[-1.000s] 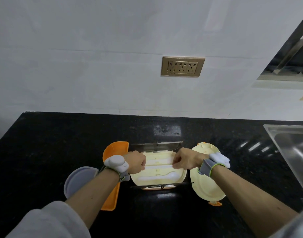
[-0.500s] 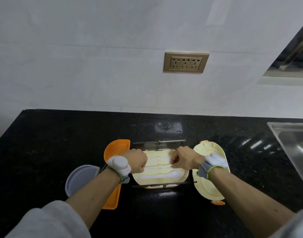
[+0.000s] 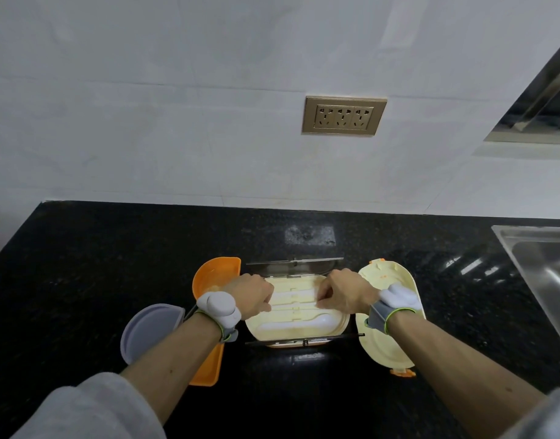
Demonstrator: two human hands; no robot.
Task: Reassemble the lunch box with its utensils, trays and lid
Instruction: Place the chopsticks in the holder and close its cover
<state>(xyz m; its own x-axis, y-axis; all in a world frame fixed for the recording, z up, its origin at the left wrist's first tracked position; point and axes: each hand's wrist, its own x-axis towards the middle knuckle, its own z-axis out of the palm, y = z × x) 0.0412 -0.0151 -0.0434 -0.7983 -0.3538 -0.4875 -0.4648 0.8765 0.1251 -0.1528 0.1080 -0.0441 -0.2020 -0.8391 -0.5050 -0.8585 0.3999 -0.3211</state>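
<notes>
Two hands of mine rest on the cream utensil tray (image 3: 296,326) at the middle of the black counter (image 3: 82,264). My left hand (image 3: 251,294) is curled over the tray's left end, my right hand (image 3: 343,291) over its right end, fingers bent down onto the pale sticks lying in the grooves; whether I grip them or only press, I cannot tell. A white spoon (image 3: 296,321) lies in the near groove. An orange tray (image 3: 213,274) sits just left, a grey lid (image 3: 147,331) beyond it, and a cream lid (image 3: 388,346) just right. A steel sink (image 3: 545,274) is far right.
</notes>
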